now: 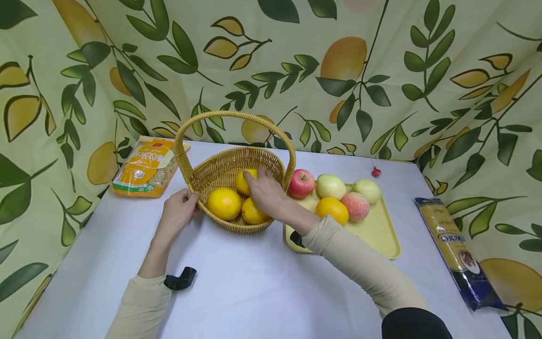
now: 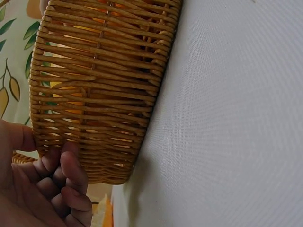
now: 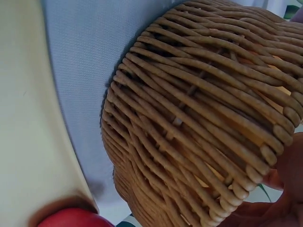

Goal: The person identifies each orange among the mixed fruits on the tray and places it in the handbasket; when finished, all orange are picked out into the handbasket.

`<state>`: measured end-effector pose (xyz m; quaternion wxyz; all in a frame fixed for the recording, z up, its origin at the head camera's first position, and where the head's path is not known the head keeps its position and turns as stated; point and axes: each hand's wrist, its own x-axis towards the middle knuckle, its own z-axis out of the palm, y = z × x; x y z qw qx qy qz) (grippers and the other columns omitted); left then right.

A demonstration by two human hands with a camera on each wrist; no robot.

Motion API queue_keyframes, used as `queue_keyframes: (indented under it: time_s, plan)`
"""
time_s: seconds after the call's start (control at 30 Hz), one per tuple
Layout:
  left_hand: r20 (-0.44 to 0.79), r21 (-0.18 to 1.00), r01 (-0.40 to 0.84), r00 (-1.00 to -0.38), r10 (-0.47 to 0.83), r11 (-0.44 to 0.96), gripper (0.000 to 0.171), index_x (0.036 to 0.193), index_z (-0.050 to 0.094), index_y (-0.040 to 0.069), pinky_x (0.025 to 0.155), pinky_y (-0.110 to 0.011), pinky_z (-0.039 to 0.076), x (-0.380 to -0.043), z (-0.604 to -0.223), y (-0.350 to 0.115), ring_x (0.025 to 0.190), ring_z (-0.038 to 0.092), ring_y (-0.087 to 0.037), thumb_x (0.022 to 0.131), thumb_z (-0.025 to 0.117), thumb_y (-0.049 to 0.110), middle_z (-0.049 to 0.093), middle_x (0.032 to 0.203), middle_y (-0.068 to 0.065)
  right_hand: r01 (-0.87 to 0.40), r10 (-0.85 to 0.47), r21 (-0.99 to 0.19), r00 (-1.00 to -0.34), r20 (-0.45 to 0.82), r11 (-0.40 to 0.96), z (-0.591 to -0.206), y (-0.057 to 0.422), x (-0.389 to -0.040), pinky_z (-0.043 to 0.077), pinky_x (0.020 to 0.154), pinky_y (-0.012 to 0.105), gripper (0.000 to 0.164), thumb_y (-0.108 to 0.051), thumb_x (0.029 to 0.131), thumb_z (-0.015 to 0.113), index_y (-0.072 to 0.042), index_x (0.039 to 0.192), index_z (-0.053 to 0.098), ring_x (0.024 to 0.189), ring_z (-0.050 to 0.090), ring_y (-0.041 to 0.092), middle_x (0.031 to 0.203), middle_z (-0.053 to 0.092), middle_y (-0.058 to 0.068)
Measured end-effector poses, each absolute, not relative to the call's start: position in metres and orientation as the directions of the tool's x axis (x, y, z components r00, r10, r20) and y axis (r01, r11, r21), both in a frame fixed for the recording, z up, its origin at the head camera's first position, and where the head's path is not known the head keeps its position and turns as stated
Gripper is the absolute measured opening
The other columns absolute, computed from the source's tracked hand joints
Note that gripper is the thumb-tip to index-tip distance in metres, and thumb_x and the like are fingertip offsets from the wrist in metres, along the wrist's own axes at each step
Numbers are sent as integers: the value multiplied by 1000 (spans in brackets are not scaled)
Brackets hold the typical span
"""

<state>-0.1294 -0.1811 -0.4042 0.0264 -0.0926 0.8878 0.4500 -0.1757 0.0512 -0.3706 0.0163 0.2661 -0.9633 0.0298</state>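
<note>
A wicker basket (image 1: 237,226) with a tall arched handle stands on the white table. In it are three yellow-orange fruits that look like oranges: one at front left (image 1: 223,204), one at front right (image 1: 253,212) and one farther back (image 1: 242,182). My left hand (image 1: 179,207) pinches the basket's left rim between thumb and fingers, the other fingers curled beside the weave in the left wrist view. My right hand (image 1: 268,190) reaches over the right rim, its thumb overlapping the back orange. Its grip on that orange I cannot tell; the basket wall hides much in the right wrist view.
Right of the basket, a yellow tray (image 1: 377,240) bears a red apple (image 1: 301,183), two pale green fruits, an orange (image 1: 332,210) and a peach (image 1: 355,206). An orange food bag (image 1: 144,169), a wrapped red lollipop (image 1: 375,171) and a pasta packet (image 1: 459,254) lie around.
</note>
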Motion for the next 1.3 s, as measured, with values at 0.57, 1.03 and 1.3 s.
queue_keyframes:
  time_s: [0.57,1.03,1.3]
  plan:
    - [-134,794,-195,-980,-147,576,36,77,51,6,54,-28,41,-130,-404,-181,62,52,-18,100,45,32,63,70,-11,-605,-575,-93,-787,225,791,-352,74,-143,56,85,44,40,-15,95,52,-13,135,52,117,59,35,133,57,19]
    - [-131,787,-192,-981,-147,586,36,78,50,6,54,-28,42,-131,-406,-180,63,52,-19,100,44,33,63,71,-10,-547,-427,-134,-764,484,826,-345,199,-97,51,90,50,34,-10,83,70,-5,116,66,111,61,35,121,64,18]
    - [-132,792,-198,-979,-154,578,36,79,51,6,55,-28,43,-131,-408,-181,64,54,-18,101,43,33,64,75,-13,-374,-337,-57,-883,327,925,-389,250,-95,36,106,61,58,-23,81,77,-5,131,56,130,40,46,136,49,29]
